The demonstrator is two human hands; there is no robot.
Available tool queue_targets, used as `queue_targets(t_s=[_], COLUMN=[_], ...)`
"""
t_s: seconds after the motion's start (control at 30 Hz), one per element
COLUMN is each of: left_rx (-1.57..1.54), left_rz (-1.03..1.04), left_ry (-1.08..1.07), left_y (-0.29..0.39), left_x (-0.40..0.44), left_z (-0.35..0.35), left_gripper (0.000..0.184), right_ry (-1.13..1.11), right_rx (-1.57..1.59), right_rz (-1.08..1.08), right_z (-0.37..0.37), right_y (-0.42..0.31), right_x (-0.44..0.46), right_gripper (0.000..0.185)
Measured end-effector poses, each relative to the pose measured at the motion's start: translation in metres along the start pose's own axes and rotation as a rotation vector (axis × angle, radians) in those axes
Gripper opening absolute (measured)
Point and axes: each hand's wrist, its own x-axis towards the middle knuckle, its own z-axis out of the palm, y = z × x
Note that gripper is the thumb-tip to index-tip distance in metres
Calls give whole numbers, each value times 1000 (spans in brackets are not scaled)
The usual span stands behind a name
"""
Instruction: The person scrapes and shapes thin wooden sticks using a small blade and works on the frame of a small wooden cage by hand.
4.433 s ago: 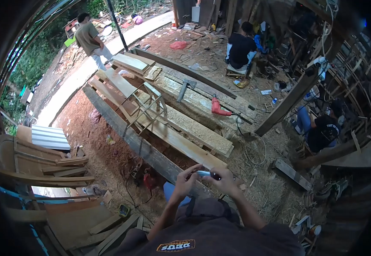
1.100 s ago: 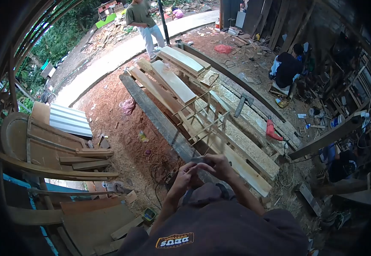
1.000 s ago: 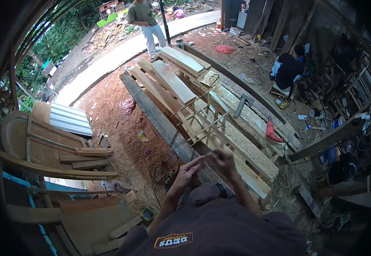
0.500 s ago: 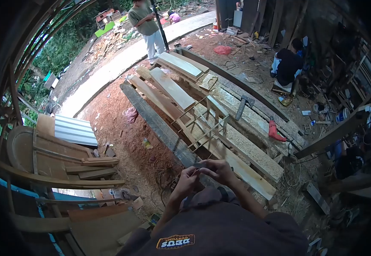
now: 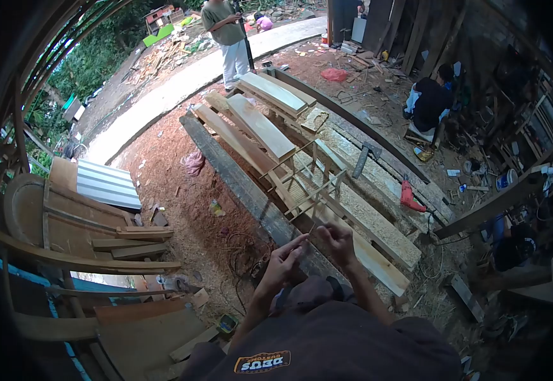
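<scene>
My left hand (image 5: pixel 284 260) is in front of my body with its fingers closed in a pinch. To its right, my right hand (image 5: pixel 338 244) is curled closed, a little higher. Something thin appears between the fingertips, too small to make out. Just beyond the hands, a small wooden frame of thin slats (image 5: pixel 302 202) rests on the planks. Beneath my right hand's far side runs a pale wooden board (image 5: pixel 378 263). A dark hammer-like tool (image 5: pixel 360 164) and a red power drill (image 5: pixel 410 195) lie farther right.
A long weathered beam (image 5: pixel 235 174) edges the work stand on the left. Several sawn boards (image 5: pixel 263 127) lie at its far end. Wooden panels (image 5: pixel 79 222) lean at left. One person (image 5: pixel 227 38) stands beyond; another (image 5: pixel 430 101) crouches at right.
My hands were close together around a small dark item; now they have drawn apart. My right hand is raised and curled, and the dark item no longer shows.
</scene>
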Motion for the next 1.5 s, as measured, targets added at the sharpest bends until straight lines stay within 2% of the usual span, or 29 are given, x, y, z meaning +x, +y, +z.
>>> queue_targets(t_s=[0.1, 0.13, 0.23, 0.27, 0.37, 0.4, 0.5, 0.53, 0.63, 0.67, 0.77, 0.8, 0.9, 0.93, 1.03, 1.07, 1.17, 1.2, 1.3, 1.33, 1.43, 1.47, 1.5], left_rx=[-63, -59, -43, -26, -6, -6, 55, 19, -50, -46, -52, -60, -50, -113, -83, -7, -167, -156, -78, -65, -58, -65, -71], left_rz=[-12, -5, 26, 34, 25, 12, 78, 61, 9, -14, -12, 1, 4, 10, 2, 101, 32, 16, 48, 53, 73, 74, 79], left_ry=[18, 10, 17, 43, 122, 145, 177, 162, 127, 118, 84, 69, 69, 82, 92, 97, -18, 26, 25, 45, 67, 43, 19], left_y=[-12, -12, -7, -5, -28, -34, -35, -31, -21, -24, -45, -45, -30, -29, -46, -47, -20, -14, -36, -39, -40, -32, -27], left_x=[-8, -13, -22, -25, -30, -32, -38, -41, -49, -50, -51, -51, -54, -54, -46, -43, -49, -51, -41, -39, -37, -41, -42], left_z=[-3, -6, -10, -10, -26, -28, -27, -26, -24, -24, -25, -22, -13, -9, -11, -10, -8, -1, -1, -2, 0, 1, 2], left_gripper=[36, 37, 38, 39, 39, 38, 41, 41, 40, 40, 39, 39, 34, 33, 37, 35, 32, 34, 41, 40, 38, 37, 37], right_ry=[-242, -315, -154, -83, -169, -294, -283, -216, -50, -130, -313, -269, -56, -100, -272, -269, 5, -24, -277, -256, -59, -1, -36], right_rx=[-75, -208, -16, -67, -126, -204, -145, -80, -15, -140, -214, -130, -143, -113, -254, -312, -163, -230, -293, -275, 89, -63, -48], right_rz=[-153, -248, -63, -10, -84, -96, -230, -123, 13, 1, -226, -184, -3, -12, -333, -273, -34, -1, -244, -332, -117, -35, -55], right_z=[16, 18, 27, 22, 27, 31, 43, 41, 37, 34, 41, 39, 22, 23, 29, 20, 8, 5, 11, 13, 12, 0, -1], right_y=[-19, -15, -2, 0, -25, -19, -7, -13, -10, -13, -8, -22, -5, -2, -8, -16, 0, -18, -29, -32, 2, 6, -4], right_x=[-20, -25, -27, -23, -26, -30, -37, -34, -32, -36, -55, -58, -42, -45, -57, -57, -40, -42, -57, -57, -42, -35, -36], right_gripper=[28, 29, 28, 26, 29, 34, 22, 25, 28, 30, 30, 32, 36, 36, 34, 34, 37, 37, 37, 31, 27, 24, 23])
